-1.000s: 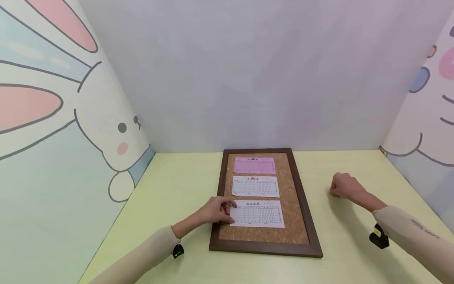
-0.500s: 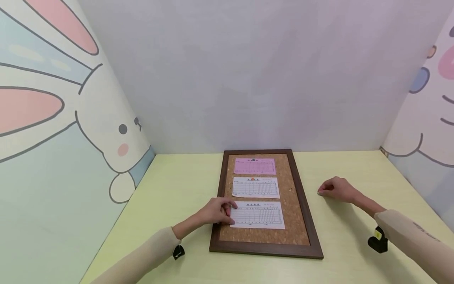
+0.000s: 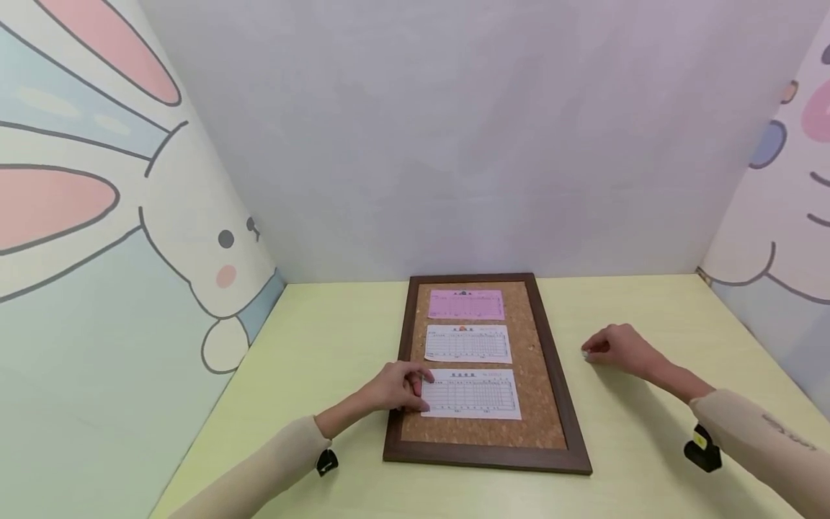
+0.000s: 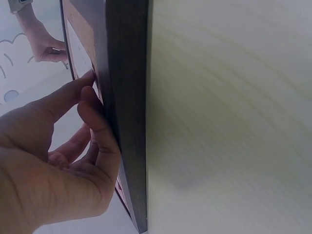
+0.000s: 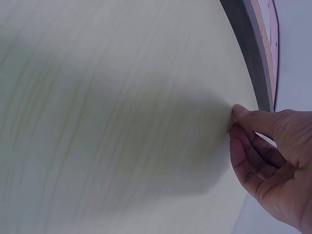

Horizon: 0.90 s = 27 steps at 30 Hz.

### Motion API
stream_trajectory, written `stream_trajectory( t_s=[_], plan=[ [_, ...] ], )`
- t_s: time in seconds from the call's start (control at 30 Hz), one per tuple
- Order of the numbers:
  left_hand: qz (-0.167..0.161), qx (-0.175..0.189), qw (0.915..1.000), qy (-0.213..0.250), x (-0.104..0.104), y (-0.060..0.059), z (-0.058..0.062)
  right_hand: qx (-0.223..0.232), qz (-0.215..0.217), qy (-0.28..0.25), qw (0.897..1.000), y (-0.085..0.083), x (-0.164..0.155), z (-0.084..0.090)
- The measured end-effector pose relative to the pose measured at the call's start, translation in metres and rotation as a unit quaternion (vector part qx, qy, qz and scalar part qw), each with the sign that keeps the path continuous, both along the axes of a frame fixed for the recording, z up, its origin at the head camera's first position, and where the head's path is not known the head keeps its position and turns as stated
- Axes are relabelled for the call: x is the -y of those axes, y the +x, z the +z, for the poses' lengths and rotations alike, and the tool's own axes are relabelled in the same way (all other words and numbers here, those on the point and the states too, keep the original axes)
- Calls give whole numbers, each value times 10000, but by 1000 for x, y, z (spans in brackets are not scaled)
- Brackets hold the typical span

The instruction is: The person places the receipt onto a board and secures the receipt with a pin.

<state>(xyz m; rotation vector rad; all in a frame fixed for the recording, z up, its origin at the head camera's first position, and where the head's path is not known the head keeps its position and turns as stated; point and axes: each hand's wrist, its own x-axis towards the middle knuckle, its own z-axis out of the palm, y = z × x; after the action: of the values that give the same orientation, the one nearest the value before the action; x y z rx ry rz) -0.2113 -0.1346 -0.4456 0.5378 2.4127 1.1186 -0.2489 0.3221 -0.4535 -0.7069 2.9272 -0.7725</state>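
Note:
In the head view, my left hand (image 3: 394, 386) rests on the left edge of the lowest white form slip (image 3: 472, 394), thumb near its lower corner and index finger near its upper one. The slip lies on a cork board (image 3: 483, 431) with a dark brown frame. In the left wrist view, the fingers (image 4: 88, 78) reach over the frame onto the paper. Right of the board, my right hand (image 3: 621, 349) pinches a small pale pushpin (image 3: 586, 354) low over the table. The right wrist view shows the thumb and index fingertips together, largely hiding it.
Above the lowest slip on the board are a second white slip (image 3: 468, 345) with an orange pin (image 3: 462, 328) and a pink slip (image 3: 465, 305) with a green pin (image 3: 463, 293). The pale yellow table (image 3: 344, 317) meets a plain back wall and cartoon-printed side walls.
My right hand has moved left toward the board, and the small pale pushpin now shows at its fingertips. The left hand has stayed at the lowest slip's edge.

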Motion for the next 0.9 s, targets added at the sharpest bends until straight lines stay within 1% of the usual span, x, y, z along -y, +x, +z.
stream_trajectory(
  t_s=[0.03,0.1,0.2,0.27,0.37,0.53,0.67,0.8,0.9],
  plan=[
    [-22,14,10000,33,0,1,0,-56,4,35,10000,1,1,0],
    [-38,44,10000,68,0,2,1,-262,143,121,9995,2,2,0],
    [-32,-16,10000,86,1,3,1,-658,362,254,9968,2,4,0],
    [-26,-74,9999,85,1,3,0,-831,444,316,9950,2,3,0],
    [-68,-137,9998,92,0,4,-2,-944,527,346,9935,2,0,-3],
    [-91,-87,9999,48,0,3,-5,-1083,724,417,9906,2,-2,-9],
    [-81,-103,9999,59,0,1,-5,-909,508,345,9940,-1,3,-5],
    [-65,-134,9999,53,1,0,-3,-540,180,-18,9984,0,13,7],
    [-69,-123,9999,32,1,-1,-3,-302,53,-332,9990,2,22,17]
  ],
)
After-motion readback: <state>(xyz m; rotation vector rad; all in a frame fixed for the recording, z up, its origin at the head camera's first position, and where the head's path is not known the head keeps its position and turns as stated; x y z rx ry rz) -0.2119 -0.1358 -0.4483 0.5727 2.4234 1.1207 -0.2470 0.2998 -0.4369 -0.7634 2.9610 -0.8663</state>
